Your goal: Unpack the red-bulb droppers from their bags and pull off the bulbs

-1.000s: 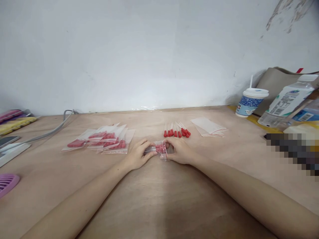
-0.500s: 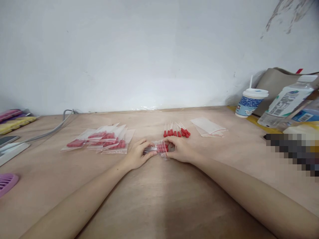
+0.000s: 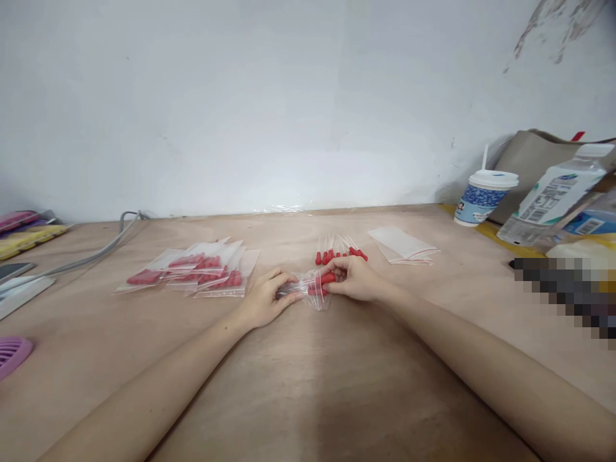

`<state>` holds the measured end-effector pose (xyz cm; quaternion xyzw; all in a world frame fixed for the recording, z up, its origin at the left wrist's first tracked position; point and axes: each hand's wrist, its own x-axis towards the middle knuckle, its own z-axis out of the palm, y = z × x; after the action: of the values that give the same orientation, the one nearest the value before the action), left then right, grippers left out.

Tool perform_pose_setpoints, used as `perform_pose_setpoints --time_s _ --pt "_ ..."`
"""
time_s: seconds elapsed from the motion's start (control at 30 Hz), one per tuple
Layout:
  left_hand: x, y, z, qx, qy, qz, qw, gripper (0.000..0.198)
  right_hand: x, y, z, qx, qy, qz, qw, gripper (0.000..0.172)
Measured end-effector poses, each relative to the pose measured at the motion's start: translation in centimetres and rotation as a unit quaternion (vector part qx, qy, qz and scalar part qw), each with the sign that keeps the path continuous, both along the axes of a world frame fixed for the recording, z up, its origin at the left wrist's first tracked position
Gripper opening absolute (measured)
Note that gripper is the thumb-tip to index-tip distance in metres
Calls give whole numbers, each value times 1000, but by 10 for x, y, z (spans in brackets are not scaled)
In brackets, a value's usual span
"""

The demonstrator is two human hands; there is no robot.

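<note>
My left hand [image 3: 267, 296] is closed around the lower end of a clear zip bag [image 3: 321, 303], with the glass stems of droppers inside it. Its open mouth, edged with a red line, points right. At that mouth my right hand [image 3: 353, 277] pinches the red rubber bulb of a dropper [image 3: 328, 278], which sticks out past the bag's edge. More red bulbs show just below it through the plastic. Behind my right hand lie several loose droppers [image 3: 328, 257] with red bulbs toward me and clear stems toward the wall.
Filled zip bags [image 3: 205, 264] overlap in a pile at left. Flat zip bags [image 3: 403, 245] are stacked at right. Farther right stand a paper cup [image 3: 484, 199] and a plastic bottle [image 3: 553, 196]. A grey cable [image 3: 103, 247] crosses the left side, near a pink grille [image 3: 14, 356].
My right hand has drawn slightly right and up from the bag's mouth, and a red dropper bulb now shows between its fingers. My left hand stays in place on the bag.
</note>
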<state>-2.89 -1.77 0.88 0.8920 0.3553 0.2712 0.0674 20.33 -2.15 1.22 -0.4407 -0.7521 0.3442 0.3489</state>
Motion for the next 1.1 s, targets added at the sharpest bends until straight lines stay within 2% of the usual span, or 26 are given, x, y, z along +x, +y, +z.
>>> perform_pose_setpoints --time_s 0.2,0.4,0.5,0.63,0.7,0.8,0.87,0.93,1.0,1.1 --pt "0 0 0 0 8 3 1000 25 -1 0 4 -170 118 23 978 37" --pt "1 -1 1 -1 8 12 1000 26 -3 -4 12 -325 252 -28 911 33" --pt "1 -1 2 -4 6 8 1000 25 -7 -6 15 -353 282 -47 891 25" --pt "0 0 1 -2 8 9 1000 26 -4 -1 20 -344 259 -91 898 16" --pt "0 0 0 0 8 8 1000 26 11 4 29 -329 240 -93 909 15" --pt "0 0 -1 3 5 10 1000 26 49 12 50 -229 184 -72 953 16" --pt "0 0 -1 3 5 12 1000 26 75 17 64 -145 181 -117 966 16" --pt "0 0 -1 0 8 13 1000 26 91 21 72 -48 207 -172 962 14" --pt "0 0 0 -3 10 14 1000 26 94 26 70 45 205 -215 954 14" --pt "0 1 0 -3 6 9 1000 26 78 32 52 195 121 -248 941 16"
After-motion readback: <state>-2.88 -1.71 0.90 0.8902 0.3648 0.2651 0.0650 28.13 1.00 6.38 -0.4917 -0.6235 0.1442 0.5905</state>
